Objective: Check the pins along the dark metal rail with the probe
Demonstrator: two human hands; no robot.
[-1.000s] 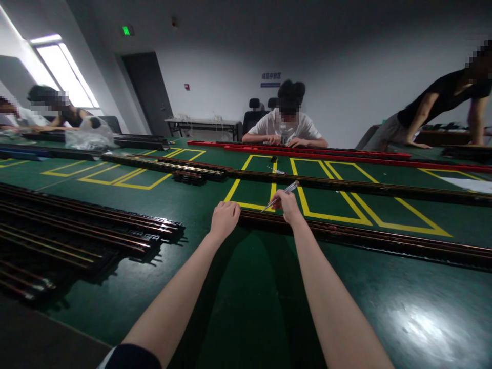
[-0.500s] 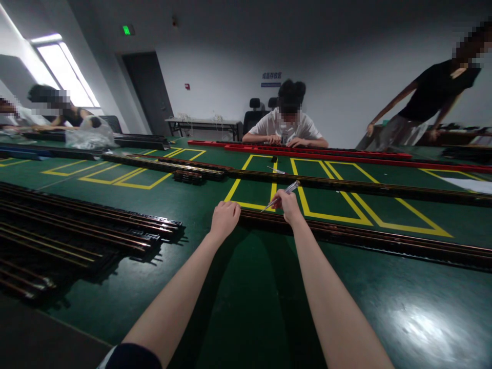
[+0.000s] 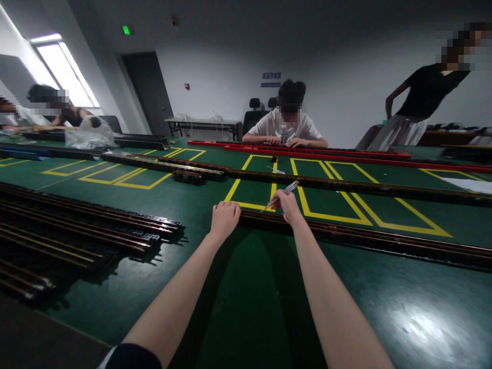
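Note:
A long dark rail with copper-coloured strips lies across the green table in front of me. My left hand is closed around the rail's left end. In my right hand is a screwdriver with a clear handle, held like a pen. Its thin shaft slants down to the left, and the tip is at the rail's top edge; whether it touches cannot be made out. The fingers of my left hand hide the end of the rail.
Several similar rails lie side by side at the left. Another long rail runs across the table beyond my hands, with short pieces beside it. Red rails lie before a seated person. Yellow tape marks the green tabletop.
My hands, the screwdriver and the rail stay almost still. At the far right, a standing person has straightened somewhat and drawn an arm back to the hip.

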